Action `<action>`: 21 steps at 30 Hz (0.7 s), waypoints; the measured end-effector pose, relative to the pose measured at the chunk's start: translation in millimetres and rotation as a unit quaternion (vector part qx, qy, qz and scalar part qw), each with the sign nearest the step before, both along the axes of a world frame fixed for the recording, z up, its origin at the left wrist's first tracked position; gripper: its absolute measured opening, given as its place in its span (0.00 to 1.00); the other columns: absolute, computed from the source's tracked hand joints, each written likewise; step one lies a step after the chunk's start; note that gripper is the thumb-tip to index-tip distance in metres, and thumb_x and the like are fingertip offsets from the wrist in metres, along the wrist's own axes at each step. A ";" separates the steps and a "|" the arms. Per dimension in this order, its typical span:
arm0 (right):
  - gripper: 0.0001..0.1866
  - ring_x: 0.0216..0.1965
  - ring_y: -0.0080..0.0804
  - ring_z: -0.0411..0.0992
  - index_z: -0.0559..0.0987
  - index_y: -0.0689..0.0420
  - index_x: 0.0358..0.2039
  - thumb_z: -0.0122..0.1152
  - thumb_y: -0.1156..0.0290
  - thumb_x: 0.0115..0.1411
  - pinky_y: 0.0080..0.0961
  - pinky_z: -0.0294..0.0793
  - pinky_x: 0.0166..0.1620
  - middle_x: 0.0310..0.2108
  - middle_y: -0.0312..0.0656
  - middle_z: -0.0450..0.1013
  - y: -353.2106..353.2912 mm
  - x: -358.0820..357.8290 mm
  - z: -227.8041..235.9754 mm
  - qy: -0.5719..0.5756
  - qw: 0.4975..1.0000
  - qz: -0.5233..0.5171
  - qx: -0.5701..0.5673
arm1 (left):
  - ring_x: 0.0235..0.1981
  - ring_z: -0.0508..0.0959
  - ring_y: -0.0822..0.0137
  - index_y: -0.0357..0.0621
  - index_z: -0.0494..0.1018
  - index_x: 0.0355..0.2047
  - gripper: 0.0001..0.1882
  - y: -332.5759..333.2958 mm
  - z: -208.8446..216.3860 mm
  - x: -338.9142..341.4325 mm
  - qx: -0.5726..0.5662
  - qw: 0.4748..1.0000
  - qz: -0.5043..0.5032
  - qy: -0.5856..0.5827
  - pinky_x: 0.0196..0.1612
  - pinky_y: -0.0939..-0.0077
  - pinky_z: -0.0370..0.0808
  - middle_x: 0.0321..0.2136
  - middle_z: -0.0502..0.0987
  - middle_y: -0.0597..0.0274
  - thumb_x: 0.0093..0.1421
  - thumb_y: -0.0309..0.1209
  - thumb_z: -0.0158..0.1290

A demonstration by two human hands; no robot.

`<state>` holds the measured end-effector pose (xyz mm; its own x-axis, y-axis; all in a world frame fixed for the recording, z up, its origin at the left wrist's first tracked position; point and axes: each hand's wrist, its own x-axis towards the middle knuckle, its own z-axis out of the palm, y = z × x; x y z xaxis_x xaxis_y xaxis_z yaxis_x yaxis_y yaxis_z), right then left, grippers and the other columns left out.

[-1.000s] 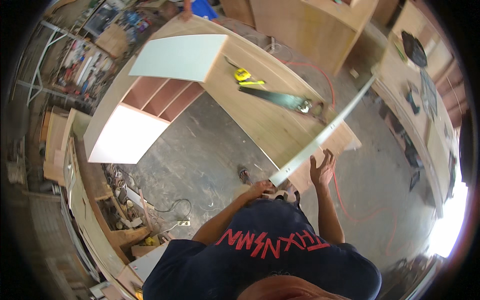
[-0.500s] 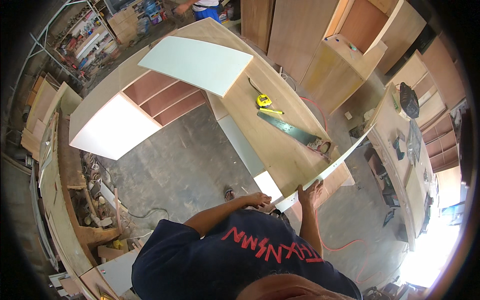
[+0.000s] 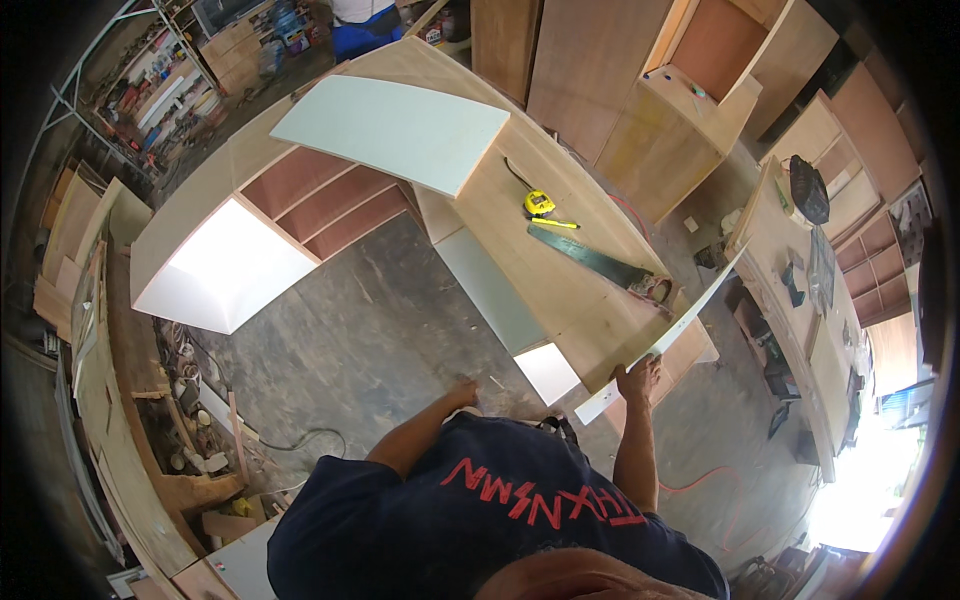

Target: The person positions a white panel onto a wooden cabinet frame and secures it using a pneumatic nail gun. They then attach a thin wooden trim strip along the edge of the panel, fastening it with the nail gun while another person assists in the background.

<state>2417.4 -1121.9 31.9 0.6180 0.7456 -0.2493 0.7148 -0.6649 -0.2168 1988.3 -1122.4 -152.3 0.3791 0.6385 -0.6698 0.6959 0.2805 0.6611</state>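
Observation:
My right hand [image 3: 637, 378] is closed on a long, thin, white strip [image 3: 703, 303], near its lower end. The strip slants up to the right, across the near end of a plywood-topped counter [image 3: 555, 310]. My left hand [image 3: 463, 392] is in front of my body, away from the strip and the counter; its fingers are too indistinct to read. On the counter top lie a handsaw [image 3: 588, 257] with a dark blade, a yellow tape measure [image 3: 538, 203] and a slim yellow tool [image 3: 554, 223].
A pale, curved-edge panel [image 3: 395, 130] rests across the counter's far part, by open shelves [image 3: 325, 205]. Tall plywood cabinets [image 3: 580, 80] stand behind. A workbench [image 3: 800, 300] stands right, scrap wood [image 3: 205, 430] left. Another person [image 3: 365, 30] is at the far side.
My left hand has come off the strip's near end and drawn back to the left. My right hand still holds the strip, now slightly farther right. The other person has shifted left.

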 end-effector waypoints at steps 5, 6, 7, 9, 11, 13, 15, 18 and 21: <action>0.48 0.71 0.63 0.47 0.57 0.72 0.65 0.69 0.59 0.52 0.54 0.50 0.70 0.70 0.66 0.47 -1.4 0.5 1.6 -0.024 0.999 -0.032 -0.010 | 0.53 0.75 0.36 0.30 0.79 0.44 0.30 -42.8 15.8 -83.6 -0.035 0.975 0.042 0.216 0.58 0.51 0.71 0.48 0.76 0.29 0.63 0.50 0.49; 0.46 0.70 0.62 0.49 0.58 0.72 0.65 0.67 0.60 0.53 0.54 0.50 0.70 0.70 0.64 0.47 -2.0 -8.5 7.6 -0.024 0.999 -0.034 0.001 | 0.54 0.75 0.36 0.29 0.78 0.44 0.31 -54.4 10.6 -104.7 -0.043 0.971 0.029 0.232 0.59 0.51 0.71 0.48 0.76 0.28 0.63 0.51 0.49; 0.45 0.70 0.62 0.49 0.58 0.72 0.65 0.66 0.61 0.54 0.54 0.51 0.70 0.71 0.64 0.47 0.8 -16.0 4.9 -0.027 0.999 -0.036 0.016 | 0.54 0.75 0.37 0.29 0.79 0.44 0.31 -65.6 -2.5 -130.8 -0.043 0.968 0.033 0.244 0.59 0.52 0.71 0.48 0.76 0.29 0.63 0.52 0.49; 0.43 0.70 0.62 0.50 0.58 0.72 0.65 0.64 0.62 0.54 0.54 0.51 0.69 0.71 0.63 0.46 -0.5 -14.6 -10.8 -0.037 0.997 -0.042 0.043 | 0.54 0.76 0.39 0.30 0.79 0.44 0.32 -83.8 -28.9 -168.3 -0.045 0.963 0.038 0.265 0.58 0.52 0.71 0.48 0.77 0.32 0.62 0.53 0.50; 0.43 0.70 0.62 0.50 0.55 0.71 0.66 0.61 0.62 0.56 0.54 0.53 0.69 0.72 0.63 0.45 -4.8 -8.2 -11.7 -0.041 0.998 -0.047 0.031 | 0.54 0.77 0.41 0.32 0.80 0.44 0.32 -89.3 -9.5 -170.8 -0.050 0.963 0.118 0.236 0.58 0.54 0.72 0.48 0.78 0.35 0.62 0.54 0.50; 0.44 0.71 0.62 0.49 0.53 0.70 0.67 0.60 0.62 0.56 0.53 0.53 0.68 0.72 0.62 0.45 -3.0 -10.5 -4.7 -0.023 0.998 -0.049 0.023 | 0.54 0.77 0.43 0.34 0.81 0.43 0.31 -101.3 2.3 -181.4 -0.049 0.956 0.170 0.234 0.58 0.55 0.72 0.48 0.79 0.38 0.62 0.54 0.50; 0.46 0.70 0.64 0.50 0.51 0.69 0.68 0.61 0.62 0.55 0.53 0.54 0.68 0.72 0.63 0.45 -4.2 -12.0 -8.3 -0.017 0.999 -0.042 0.028 | 0.53 0.78 0.45 0.37 0.82 0.41 0.30 -113.7 -6.2 -196.1 -0.036 0.948 0.192 0.252 0.58 0.55 0.72 0.47 0.80 0.41 0.62 0.54 0.49; 0.47 0.70 0.66 0.49 0.52 0.68 0.69 0.61 0.62 0.55 0.52 0.53 0.69 0.72 0.63 0.43 -4.0 -4.3 -7.3 -0.017 0.999 -0.037 0.027 | 0.53 0.78 0.45 0.40 0.82 0.40 0.28 -109.8 11.8 -173.1 -0.091 0.945 0.226 0.220 0.57 0.56 0.73 0.47 0.80 0.41 0.64 0.54 0.49; 0.48 0.70 0.66 0.49 0.51 0.66 0.70 0.62 0.61 0.55 0.53 0.52 0.70 0.72 0.63 0.43 -7.3 10.9 -20.6 -0.025 0.999 -0.035 0.016 | 0.49 0.80 0.45 0.42 0.83 0.40 0.25 -92.0 18.5 -160.7 -0.009 0.979 0.046 0.196 0.55 0.57 0.75 0.46 0.81 0.44 0.64 0.52 0.50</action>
